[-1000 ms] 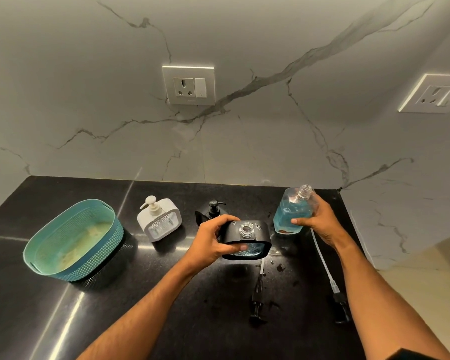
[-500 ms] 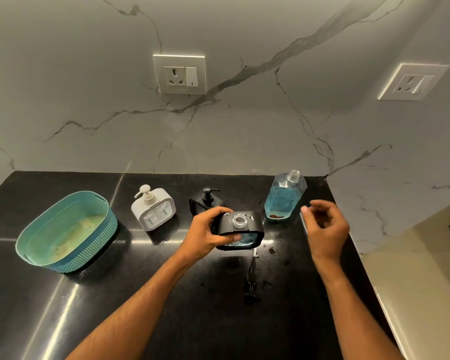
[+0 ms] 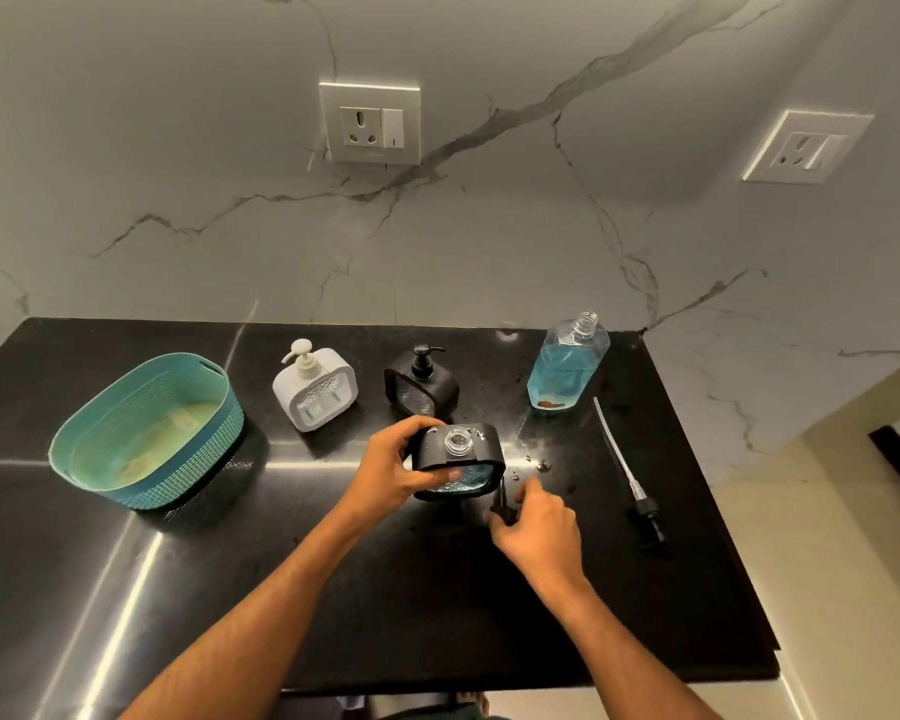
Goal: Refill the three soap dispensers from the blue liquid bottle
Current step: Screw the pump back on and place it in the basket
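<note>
The right hand (image 3: 533,522) has left the blue liquid bottle (image 3: 567,368), which now stands alone and uncapped on the counter (image 3: 178,589), well beyond the fingertips. Now this hand has come down beside the open black dispenser (image 3: 458,462), its fingers curled around the black pump head (image 3: 501,506); I think it pinches it, but the view there is dark. The left hand (image 3: 393,472) keeps the dispenser, thumb in front and fingers wrapped behind, its neck open and blue liquid showing inside. So the pouring seems finished here, and closing is next. The white dispenser (image 3: 315,389) and second black dispenser (image 3: 422,381) wait beyond the left fingers, pumps on.
</note>
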Demonstrator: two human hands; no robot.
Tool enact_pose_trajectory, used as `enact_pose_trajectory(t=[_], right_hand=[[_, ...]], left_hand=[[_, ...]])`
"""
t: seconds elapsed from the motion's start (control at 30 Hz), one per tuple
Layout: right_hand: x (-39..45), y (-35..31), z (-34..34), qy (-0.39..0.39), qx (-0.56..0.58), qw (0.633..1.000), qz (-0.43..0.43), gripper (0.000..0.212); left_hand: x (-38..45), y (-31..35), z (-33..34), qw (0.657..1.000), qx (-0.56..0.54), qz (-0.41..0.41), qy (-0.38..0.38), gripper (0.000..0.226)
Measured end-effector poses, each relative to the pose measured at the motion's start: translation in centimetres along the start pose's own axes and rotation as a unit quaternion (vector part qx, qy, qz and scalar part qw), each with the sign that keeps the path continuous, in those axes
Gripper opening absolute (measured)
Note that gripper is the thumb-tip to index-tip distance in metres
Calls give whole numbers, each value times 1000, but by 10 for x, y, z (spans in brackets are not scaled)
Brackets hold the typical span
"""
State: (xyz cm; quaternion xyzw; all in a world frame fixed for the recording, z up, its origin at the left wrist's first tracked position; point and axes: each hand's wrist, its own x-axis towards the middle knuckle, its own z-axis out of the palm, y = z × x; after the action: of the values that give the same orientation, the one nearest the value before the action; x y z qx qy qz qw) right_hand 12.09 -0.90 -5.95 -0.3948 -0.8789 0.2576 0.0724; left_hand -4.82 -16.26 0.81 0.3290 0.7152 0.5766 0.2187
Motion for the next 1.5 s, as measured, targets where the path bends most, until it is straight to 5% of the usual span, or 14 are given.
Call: enact_pose_trajectory(t=[0.33, 0.6, 0.8, 1.3, 1.5], right_hand=[[-2, -16, -23, 113, 124, 985, 40, 37], [-11, -52, -82, 178, 201, 958, -98, 37], [-28, -85, -118, 120, 182, 963, -160, 39], [-30, -121, -134, -11, -2, 987, -160, 33], [-12, -133, -104, -32, -41, 982, -180, 50]], left_hand=[[-19, -19, -7, 1000, 12, -16, -6, 53], [-23, -28, -9, 1000, 11, -25, -10, 54], [-24, -34, -10, 999, 10, -27, -23, 55], [-25, -44, -13, 999, 0, -15, -45, 54], [-27, -50, -8, 998, 7, -13, -67, 56]])
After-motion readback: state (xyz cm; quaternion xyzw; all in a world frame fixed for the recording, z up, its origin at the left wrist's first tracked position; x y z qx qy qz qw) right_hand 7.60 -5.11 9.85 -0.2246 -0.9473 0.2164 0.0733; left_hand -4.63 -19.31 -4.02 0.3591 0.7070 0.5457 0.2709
